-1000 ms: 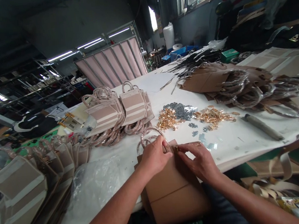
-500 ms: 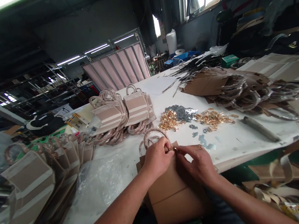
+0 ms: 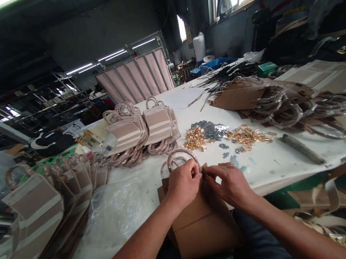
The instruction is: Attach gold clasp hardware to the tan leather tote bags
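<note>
A brown handbag (image 3: 198,227) stands tilted against my lap at the table edge, its rounded handles (image 3: 173,158) wrapped in clear film. My left hand (image 3: 185,181) is closed in a pinch on the bag's top edge, just below the handles. Facing it, my right hand (image 3: 229,183) pinches a small metal fitting at the same edge, thumb against forefinger. The fingers cover most of that fitting, so its exact shape is hidden. Both sets of fingertips nearly meet.
Beyond the hands lie gold metal fittings (image 3: 246,138) and grey metal plates (image 3: 208,130) in heaps. Finished-looking striped bags (image 3: 157,125) stand behind, with more at left (image 3: 34,201). Brown bags (image 3: 240,97) are piled right, near a grey rod (image 3: 301,149). Clear plastic (image 3: 116,209) lies left.
Both hands stay at the bag's top edge with only slight finger shifts. The right hand has turned a little, and the glint seen between the fingertips is now mostly covered.
</note>
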`<state>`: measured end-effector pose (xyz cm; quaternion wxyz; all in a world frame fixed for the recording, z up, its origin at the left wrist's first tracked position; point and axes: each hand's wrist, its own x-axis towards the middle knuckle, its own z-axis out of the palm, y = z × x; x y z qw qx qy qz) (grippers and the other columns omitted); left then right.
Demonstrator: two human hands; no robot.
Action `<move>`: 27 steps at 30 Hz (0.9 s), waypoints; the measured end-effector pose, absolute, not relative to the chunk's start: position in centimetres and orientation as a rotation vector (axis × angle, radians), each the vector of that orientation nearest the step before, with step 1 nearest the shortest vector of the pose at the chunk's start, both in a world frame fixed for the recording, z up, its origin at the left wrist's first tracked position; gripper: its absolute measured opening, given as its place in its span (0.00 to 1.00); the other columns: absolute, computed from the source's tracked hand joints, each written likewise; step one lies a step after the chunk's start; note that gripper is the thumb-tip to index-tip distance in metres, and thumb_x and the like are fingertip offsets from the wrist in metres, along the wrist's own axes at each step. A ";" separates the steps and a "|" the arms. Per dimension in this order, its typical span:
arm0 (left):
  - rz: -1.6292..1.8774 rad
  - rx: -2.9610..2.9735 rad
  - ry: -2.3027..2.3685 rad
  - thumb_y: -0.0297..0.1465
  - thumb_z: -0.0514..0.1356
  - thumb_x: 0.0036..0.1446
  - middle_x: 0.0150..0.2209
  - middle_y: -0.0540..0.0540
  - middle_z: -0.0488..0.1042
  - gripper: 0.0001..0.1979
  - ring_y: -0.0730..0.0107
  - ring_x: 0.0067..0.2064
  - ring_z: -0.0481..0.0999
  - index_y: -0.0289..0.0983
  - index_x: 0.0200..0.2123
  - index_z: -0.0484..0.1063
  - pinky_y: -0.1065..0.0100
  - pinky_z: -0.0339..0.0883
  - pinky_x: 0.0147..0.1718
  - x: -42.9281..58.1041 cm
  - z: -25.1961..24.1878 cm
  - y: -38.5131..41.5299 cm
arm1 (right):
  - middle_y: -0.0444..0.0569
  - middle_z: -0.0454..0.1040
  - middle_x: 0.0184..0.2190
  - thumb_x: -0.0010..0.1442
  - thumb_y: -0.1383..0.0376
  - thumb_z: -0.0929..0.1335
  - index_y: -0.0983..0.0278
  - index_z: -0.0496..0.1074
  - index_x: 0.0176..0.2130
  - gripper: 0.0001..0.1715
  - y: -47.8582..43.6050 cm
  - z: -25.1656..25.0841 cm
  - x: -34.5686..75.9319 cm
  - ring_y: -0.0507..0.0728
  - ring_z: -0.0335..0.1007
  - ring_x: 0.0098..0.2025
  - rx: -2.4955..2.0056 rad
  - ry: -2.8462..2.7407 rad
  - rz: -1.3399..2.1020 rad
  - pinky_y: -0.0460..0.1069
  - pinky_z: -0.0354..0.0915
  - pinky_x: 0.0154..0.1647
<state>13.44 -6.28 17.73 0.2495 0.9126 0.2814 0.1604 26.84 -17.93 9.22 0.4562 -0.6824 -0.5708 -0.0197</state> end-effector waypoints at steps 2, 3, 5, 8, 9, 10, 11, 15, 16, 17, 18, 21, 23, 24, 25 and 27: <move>0.440 2.493 0.760 0.21 0.65 0.56 0.27 0.57 0.70 0.12 0.73 0.28 0.66 0.38 0.28 0.64 0.69 0.53 0.31 13.4 17.5 -6.3 | 0.43 0.78 0.30 0.66 0.66 0.66 0.57 0.75 0.39 0.07 -17.9 9.4 26.9 0.59 0.75 0.36 -1.715 -1.417 -0.050 0.51 0.60 0.43; 0.447 2.502 0.751 0.21 0.64 0.56 0.26 0.57 0.70 0.11 0.73 0.28 0.67 0.39 0.28 0.65 0.69 0.53 0.31 13.4 17.4 -6.3 | 0.43 0.78 0.30 0.65 0.67 0.67 0.57 0.75 0.38 0.07 -17.9 9.5 26.9 0.60 0.75 0.36 -1.729 -1.421 -0.042 0.52 0.60 0.43; 0.466 2.531 0.728 0.20 0.63 0.57 0.26 0.57 0.70 0.10 0.74 0.28 0.67 0.39 0.29 0.66 0.69 0.53 0.31 13.4 17.4 -6.3 | 0.42 0.79 0.31 0.63 0.68 0.67 0.57 0.75 0.39 0.07 -17.7 9.6 26.9 0.60 0.75 0.36 -1.744 -1.410 -0.008 0.52 0.60 0.43; 0.503 2.569 0.686 0.21 0.62 0.58 0.27 0.57 0.71 0.09 0.74 0.29 0.68 0.39 0.29 0.67 0.69 0.54 0.32 13.4 18.0 -6.2 | 0.42 0.79 0.33 0.64 0.66 0.68 0.56 0.76 0.42 0.08 -17.4 9.6 27.1 0.60 0.75 0.37 -1.681 -1.321 0.102 0.52 0.63 0.42; 0.508 2.570 0.681 0.21 0.62 0.58 0.28 0.56 0.72 0.09 0.74 0.30 0.69 0.39 0.29 0.67 0.69 0.55 0.33 13.3 18.3 -6.1 | 0.42 0.79 0.34 0.65 0.64 0.68 0.56 0.76 0.44 0.08 -17.3 9.5 27.2 0.60 0.75 0.37 -1.645 -1.274 0.155 0.52 0.63 0.42; 0.504 2.563 0.684 0.21 0.63 0.58 0.28 0.56 0.72 0.10 0.74 0.30 0.69 0.39 0.29 0.67 0.70 0.55 0.33 13.2 18.5 -6.1 | 0.42 0.80 0.35 0.65 0.62 0.69 0.55 0.76 0.49 0.12 -17.3 9.4 27.4 0.60 0.75 0.38 -1.607 -1.224 0.211 0.52 0.64 0.43; 0.490 2.548 0.692 0.21 0.64 0.57 0.28 0.56 0.72 0.11 0.74 0.30 0.69 0.38 0.28 0.66 0.70 0.56 0.33 13.0 18.8 -6.1 | 0.42 0.80 0.35 0.66 0.60 0.69 0.55 0.74 0.55 0.18 -17.3 9.4 27.7 0.60 0.76 0.39 -1.572 -1.180 0.264 0.52 0.64 0.44; 0.407 2.459 0.655 0.22 0.65 0.57 0.26 0.56 0.72 0.13 0.74 0.29 0.70 0.37 0.26 0.64 0.71 0.56 0.31 12.0 18.9 -5.8 | 0.41 0.77 0.31 0.64 0.53 0.74 0.55 0.74 0.61 0.28 -17.5 9.8 28.8 0.59 0.74 0.35 -1.512 -1.205 0.475 0.50 0.64 0.38; 0.401 2.451 0.629 0.23 0.65 0.58 0.27 0.56 0.73 0.13 0.74 0.29 0.70 0.37 0.26 0.65 0.72 0.57 0.31 11.8 18.7 -5.6 | 0.42 0.77 0.29 0.63 0.52 0.75 0.56 0.79 0.55 0.22 -17.5 9.9 29.0 0.59 0.73 0.33 -1.500 -1.246 0.533 0.49 0.63 0.35; 0.402 2.454 0.603 0.23 0.64 0.58 0.27 0.56 0.73 0.12 0.74 0.30 0.70 0.37 0.26 0.65 0.72 0.57 0.32 11.6 18.4 -5.3 | 0.42 0.76 0.28 0.63 0.51 0.75 0.56 0.81 0.48 0.18 -17.4 10.1 29.1 0.58 0.72 0.32 -1.487 -1.276 0.584 0.48 0.62 0.32; 0.410 2.465 0.584 0.23 0.64 0.59 0.28 0.56 0.73 0.12 0.74 0.30 0.71 0.37 0.26 0.65 0.71 0.58 0.32 11.6 18.1 -5.0 | 0.42 0.74 0.26 0.64 0.50 0.75 0.57 0.82 0.43 0.15 -17.2 10.1 29.2 0.57 0.71 0.30 -1.475 -1.284 0.621 0.47 0.60 0.30; 0.421 2.550 0.579 0.22 0.63 0.60 0.29 0.55 0.74 0.10 0.73 0.31 0.72 0.38 0.29 0.66 0.70 0.59 0.34 11.9 17.1 -3.9 | 0.41 0.71 0.23 0.63 0.50 0.75 0.58 0.82 0.39 0.14 -15.9 9.5 28.9 0.55 0.66 0.27 -1.517 -1.203 0.615 0.46 0.55 0.26; 0.421 2.658 0.618 0.22 0.61 0.61 0.33 0.52 0.76 0.07 0.68 0.35 0.74 0.39 0.33 0.68 0.67 0.63 0.37 12.2 16.4 -3.3 | 0.40 0.69 0.21 0.62 0.50 0.75 0.59 0.82 0.37 0.15 -14.5 8.8 28.8 0.55 0.64 0.25 -1.590 -1.172 0.561 0.46 0.52 0.24; 0.428 2.720 0.635 0.23 0.61 0.62 0.36 0.50 0.76 0.06 0.64 0.39 0.75 0.39 0.36 0.69 0.65 0.66 0.40 12.2 15.9 -3.1 | 0.40 0.68 0.21 0.62 0.49 0.74 0.59 0.82 0.37 0.16 -13.8 8.5 28.9 0.55 0.63 0.24 -1.620 -1.174 0.536 0.47 0.52 0.24; 0.453 2.779 0.643 0.22 0.61 0.61 0.41 0.47 0.77 0.06 0.61 0.44 0.76 0.39 0.39 0.69 0.62 0.68 0.45 12.0 15.4 -3.1 | 0.40 0.68 0.20 0.62 0.49 0.74 0.60 0.82 0.37 0.18 -13.2 8.1 29.1 0.55 0.64 0.24 -1.637 -1.179 0.527 0.47 0.52 0.23; 0.556 2.869 0.634 0.22 0.62 0.61 0.54 0.42 0.75 0.13 0.54 0.58 0.72 0.39 0.48 0.69 0.55 0.67 0.57 11.2 14.2 -3.0 | 0.42 0.72 0.22 0.62 0.47 0.74 0.62 0.82 0.42 0.22 -12.1 7.6 29.9 0.56 0.68 0.25 -1.596 -1.166 0.604 0.47 0.58 0.24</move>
